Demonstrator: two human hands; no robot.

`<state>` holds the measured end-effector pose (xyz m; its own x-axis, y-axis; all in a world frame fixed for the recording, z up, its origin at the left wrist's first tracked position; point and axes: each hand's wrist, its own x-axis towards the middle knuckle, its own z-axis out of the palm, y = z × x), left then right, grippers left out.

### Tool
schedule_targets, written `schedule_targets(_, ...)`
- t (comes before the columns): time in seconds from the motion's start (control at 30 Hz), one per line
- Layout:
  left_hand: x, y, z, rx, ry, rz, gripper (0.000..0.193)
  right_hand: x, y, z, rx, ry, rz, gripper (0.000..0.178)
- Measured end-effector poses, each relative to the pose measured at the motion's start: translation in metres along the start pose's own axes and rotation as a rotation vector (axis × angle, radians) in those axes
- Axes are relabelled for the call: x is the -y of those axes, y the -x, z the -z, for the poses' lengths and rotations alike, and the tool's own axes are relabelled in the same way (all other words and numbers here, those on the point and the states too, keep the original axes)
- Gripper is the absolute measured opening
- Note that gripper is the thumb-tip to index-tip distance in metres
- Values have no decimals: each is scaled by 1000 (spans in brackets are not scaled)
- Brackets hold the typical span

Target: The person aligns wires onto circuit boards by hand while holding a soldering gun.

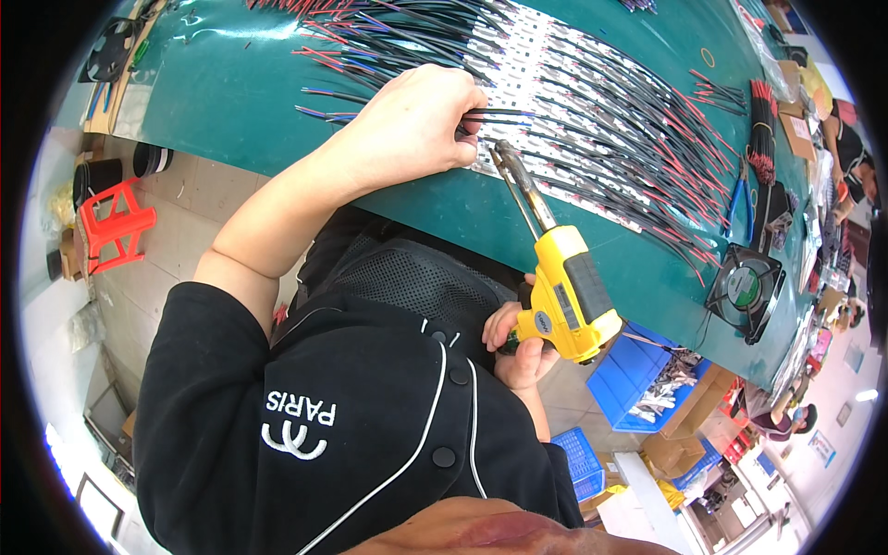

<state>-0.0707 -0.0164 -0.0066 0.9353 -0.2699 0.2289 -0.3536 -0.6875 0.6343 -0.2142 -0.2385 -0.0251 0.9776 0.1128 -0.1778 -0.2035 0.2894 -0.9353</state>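
Observation:
My left hand (416, 120) reaches over the table with its fingers closed around a black wire (504, 113) at the near edge of a panel of white circuit boards (523, 55). Many black cables with red ends (638, 120) fan out from both sides of the panel. My right hand (516, 347) is wrapped around the grip of a yellow soldering gun (572, 291). The gun's dark metal tip and a thin tube beside it point up at the panel's near edge, just right of my left fingers. Whether the tip touches a board, I cannot tell.
Blue-handled pliers (737, 205), a bundle of red and black wires (761, 134) and a square black fan (746, 289) lie right on the green table (222, 102). Below the edge are a blue bin (622, 375) and, far left, a red stool (116, 227). People work beyond.

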Motion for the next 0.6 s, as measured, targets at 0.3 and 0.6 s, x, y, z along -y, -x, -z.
schedule_targets(0.3,0,0,3,40,-18,4,18,0,4,5,39,-54,43,74)
schedule_targets(0.6,9,0,2,13,99,-17,27,0,4,3,18,-58,36,59)
